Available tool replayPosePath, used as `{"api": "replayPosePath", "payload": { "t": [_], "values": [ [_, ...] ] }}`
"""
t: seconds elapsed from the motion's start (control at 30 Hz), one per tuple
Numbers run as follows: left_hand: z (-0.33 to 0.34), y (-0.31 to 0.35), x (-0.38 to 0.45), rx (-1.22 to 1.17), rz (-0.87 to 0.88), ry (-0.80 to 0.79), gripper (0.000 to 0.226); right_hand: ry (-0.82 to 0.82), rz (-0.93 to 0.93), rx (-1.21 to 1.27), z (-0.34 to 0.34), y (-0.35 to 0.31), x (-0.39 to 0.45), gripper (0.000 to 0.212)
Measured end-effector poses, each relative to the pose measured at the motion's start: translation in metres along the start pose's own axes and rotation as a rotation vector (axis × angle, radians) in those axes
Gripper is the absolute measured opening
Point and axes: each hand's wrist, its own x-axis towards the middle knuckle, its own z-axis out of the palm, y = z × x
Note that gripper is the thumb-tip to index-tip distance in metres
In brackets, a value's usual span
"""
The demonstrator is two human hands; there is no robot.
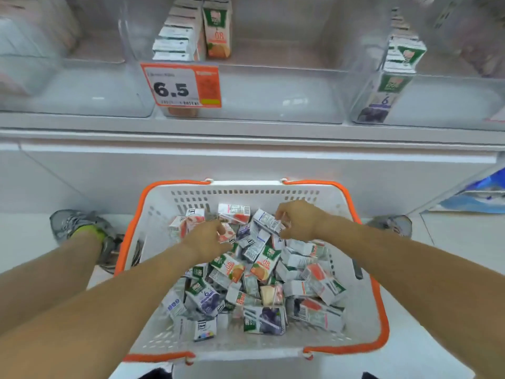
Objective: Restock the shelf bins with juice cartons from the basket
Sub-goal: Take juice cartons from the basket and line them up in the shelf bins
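A white basket (pixel 164 209) with an orange rim stands on the floor below me, filled with several small juice cartons (pixel 262 269). My left hand (pixel 206 240) reaches into the pile, its fingers curled round a pink carton (pixel 226 233). My right hand (pixel 297 218) pinches a white and purple carton (pixel 266 221) at the far side of the basket. Above, clear shelf bins hold a row of orange cartons (pixel 218 28) in the middle bin (pixel 273 91) and a row of purple cartons (pixel 388 86) in the right bin (pixel 451 105).
An orange price tag (pixel 181 86) reading 6.5 hangs on the middle bin's front. A clear left bin (pixel 68 88) sits beside it. My shoes (pixel 82 228) stand either side of the basket. Blue packaging (pixel 478 195) lies low at the right.
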Motion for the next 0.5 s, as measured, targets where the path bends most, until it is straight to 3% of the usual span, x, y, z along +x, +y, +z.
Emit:
{"api": "replayPosePath", "payload": {
  "t": [0.1, 0.2, 0.33, 0.43, 0.5],
  "values": [
    [0.025, -0.013, 0.017, -0.176, -0.123, 0.105, 0.048, 0.092, 0.095, 0.027, 0.031, 0.002, 0.025, 0.056],
    [0.051, -0.027, 0.032, -0.289, -0.150, 0.184, 0.043, 0.081, 0.137, 0.002, 0.059, 0.001, 0.037, 0.072],
    [0.067, -0.039, 0.056, -0.436, -0.241, 0.256, 0.049, 0.212, 0.163, -0.060, 0.069, 0.003, 0.047, 0.053],
    [0.066, -0.031, 0.070, -0.510, -0.323, 0.265, 0.067, 0.263, 0.183, 0.009, 0.063, 0.006, 0.045, 0.041],
    [0.064, -0.023, 0.078, -0.513, -0.385, 0.271, 0.064, 0.265, 0.215, 0.088, 0.054, 0.009, 0.039, 0.037]
  ]
}}
